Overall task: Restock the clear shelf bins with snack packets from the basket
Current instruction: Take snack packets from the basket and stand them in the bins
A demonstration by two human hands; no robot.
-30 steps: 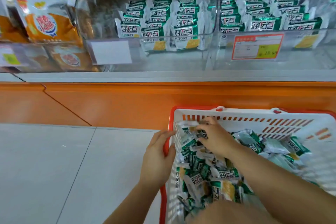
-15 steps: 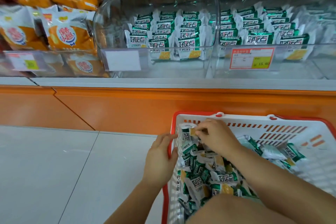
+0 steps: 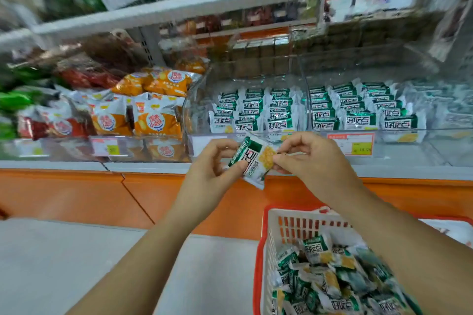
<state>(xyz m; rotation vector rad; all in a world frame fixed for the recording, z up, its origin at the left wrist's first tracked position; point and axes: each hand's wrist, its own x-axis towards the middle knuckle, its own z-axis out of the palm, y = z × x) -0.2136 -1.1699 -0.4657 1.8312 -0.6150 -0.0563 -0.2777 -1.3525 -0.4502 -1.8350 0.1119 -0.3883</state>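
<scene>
Before the clear shelf bins [image 3: 258, 133], both hands pinch one green-and-white snack packet [image 3: 252, 161], left hand [image 3: 212, 171] and right hand [image 3: 311, 161] with fingers curled on opposite edges, above the packet-filled basket [image 3: 286, 227].

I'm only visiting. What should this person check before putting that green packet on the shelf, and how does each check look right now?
1. Grip: left hand and right hand both pinch the green-and-white foil snack packet: ok.
2. Matching stock: the clear plastic shelf bin behind it holds shelved packets of the same kind: ok.
3. Orientation: the held packet is tilted, unlike the upright rows: not ok.
4. Free room at the bin's front: the hands hide part of it: cannot tell.
5. Supply: the white slatted plastic basket with red rim holds many loose packets: ok.
</scene>
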